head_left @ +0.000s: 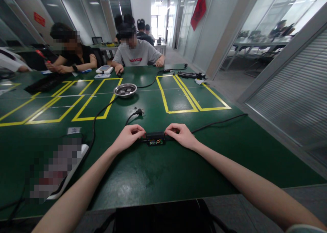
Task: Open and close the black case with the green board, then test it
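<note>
My left hand (pixel 130 137) and my right hand (pixel 181 135) pinch the two ends of a long black plastic housing (pixel 155 135) between thumb and fingertips. Right below it, on the near side, a small circuit board (pixel 155 142) with a ring-shaped copper part shows. Whether board and housing are joined I cannot tell. A black cord (pixel 218 123) runs off to the right from beside my right hand. Behind my left hand a black power plug (pixel 139 112) lies on the table, its short cord passing down behind that hand.
On the green table (pixel 122 182) a steel bowl (pixel 125 90) holds small metal parts. Left of me lies a white-edged device (pixel 83 154), mostly blurred, with a black cable (pixel 94 127) beside it. Yellow tape marks rectangles. Black tools (pixel 191 75) lie far right. Two people sit opposite.
</note>
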The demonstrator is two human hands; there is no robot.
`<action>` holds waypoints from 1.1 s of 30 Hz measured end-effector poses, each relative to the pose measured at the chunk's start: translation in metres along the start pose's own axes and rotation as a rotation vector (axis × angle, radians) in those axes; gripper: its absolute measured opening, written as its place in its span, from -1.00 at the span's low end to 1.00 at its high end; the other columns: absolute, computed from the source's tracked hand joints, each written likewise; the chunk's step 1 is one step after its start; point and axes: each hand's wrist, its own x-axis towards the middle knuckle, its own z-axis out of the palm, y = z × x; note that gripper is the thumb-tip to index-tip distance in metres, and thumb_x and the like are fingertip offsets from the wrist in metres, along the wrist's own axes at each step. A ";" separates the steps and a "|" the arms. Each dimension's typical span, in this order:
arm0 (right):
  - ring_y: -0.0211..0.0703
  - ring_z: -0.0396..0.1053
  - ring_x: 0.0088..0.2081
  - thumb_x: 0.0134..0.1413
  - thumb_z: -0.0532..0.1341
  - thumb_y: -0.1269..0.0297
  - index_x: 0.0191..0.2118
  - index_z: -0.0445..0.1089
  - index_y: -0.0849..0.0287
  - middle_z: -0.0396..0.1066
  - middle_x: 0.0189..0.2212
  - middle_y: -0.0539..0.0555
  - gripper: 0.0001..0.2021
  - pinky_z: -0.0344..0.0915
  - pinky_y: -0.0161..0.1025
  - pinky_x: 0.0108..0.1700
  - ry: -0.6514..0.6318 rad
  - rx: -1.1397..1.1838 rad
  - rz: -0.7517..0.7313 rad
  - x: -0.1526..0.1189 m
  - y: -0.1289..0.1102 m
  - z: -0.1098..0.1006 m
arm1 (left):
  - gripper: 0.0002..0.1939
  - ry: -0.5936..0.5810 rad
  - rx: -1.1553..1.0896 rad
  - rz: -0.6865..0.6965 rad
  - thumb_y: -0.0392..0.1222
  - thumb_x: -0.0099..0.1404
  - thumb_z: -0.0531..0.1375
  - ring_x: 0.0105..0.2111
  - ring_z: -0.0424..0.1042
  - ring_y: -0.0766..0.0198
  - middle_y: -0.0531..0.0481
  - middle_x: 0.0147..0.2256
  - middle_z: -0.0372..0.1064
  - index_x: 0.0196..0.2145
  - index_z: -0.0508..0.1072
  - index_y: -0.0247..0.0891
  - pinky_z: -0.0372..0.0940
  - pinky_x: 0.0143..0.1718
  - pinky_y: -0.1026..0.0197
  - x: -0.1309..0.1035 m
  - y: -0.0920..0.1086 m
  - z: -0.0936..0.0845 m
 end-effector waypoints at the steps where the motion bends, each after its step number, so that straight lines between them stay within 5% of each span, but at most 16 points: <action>1: -0.22 0.31 -0.47 0.15 0.26 0.13 -0.38 0.54 0.19 0.51 -0.49 0.04 -0.76 0.22 -0.28 -0.41 -0.004 -0.004 0.000 0.000 0.000 0.000 | -0.71 -0.003 0.000 0.002 0.04 0.18 0.25 -0.41 0.48 0.21 -0.03 -0.45 0.54 -0.40 0.55 -0.27 0.36 -0.30 0.20 0.000 0.000 0.000; 11: -0.22 0.29 -0.45 0.22 0.26 0.14 -0.27 0.56 0.19 0.46 -0.44 0.03 -0.78 0.26 -0.26 -0.38 -0.022 -0.093 -0.043 -0.002 0.001 0.000 | -0.67 -0.048 0.074 0.032 0.06 0.25 0.23 -0.43 0.44 0.23 -0.01 -0.44 0.52 -0.36 0.57 -0.29 0.31 -0.37 0.24 -0.003 0.000 0.002; 18: 0.01 0.41 -0.07 0.12 0.42 0.15 -0.16 0.54 0.18 0.46 -0.11 0.18 -0.75 0.39 -0.03 0.00 -0.122 -0.343 -0.270 -0.008 -0.004 0.008 | -0.63 -0.064 0.426 0.249 0.13 0.32 0.22 -0.39 0.38 0.23 0.00 -0.35 0.43 -0.23 0.60 -0.23 0.22 -0.35 0.23 -0.009 0.003 0.012; 21: 0.01 0.42 -0.06 0.11 0.43 0.21 -0.14 0.50 0.18 0.46 -0.10 0.19 -0.75 0.40 -0.03 0.00 -0.139 -0.327 -0.307 -0.009 -0.007 0.008 | -0.63 -0.075 0.515 0.291 0.15 0.35 0.20 -0.38 0.38 0.22 0.00 -0.31 0.41 -0.19 0.56 -0.22 0.21 -0.34 0.22 -0.010 0.005 0.014; 28: 0.00 0.46 -0.10 0.01 0.44 0.32 -0.09 0.41 0.14 0.50 -0.13 0.15 -0.67 0.40 -0.10 -0.06 -0.164 -0.347 -0.392 -0.012 -0.011 0.006 | -0.52 -0.151 0.721 0.338 0.27 0.30 0.26 -0.49 0.30 0.22 0.06 -0.49 0.31 -0.45 0.34 -0.20 0.03 -0.46 0.23 -0.009 0.006 0.014; 33: -0.07 0.45 -0.25 0.03 0.39 0.28 -0.10 0.39 0.13 0.50 -0.23 0.09 -0.70 0.36 -0.19 -0.19 -0.201 -0.389 -0.367 -0.015 -0.012 0.007 | -0.53 -0.150 0.759 0.527 0.24 0.36 0.23 -0.43 0.34 0.21 0.03 -0.48 0.32 -0.46 0.33 -0.20 0.08 -0.42 0.20 -0.013 0.007 0.019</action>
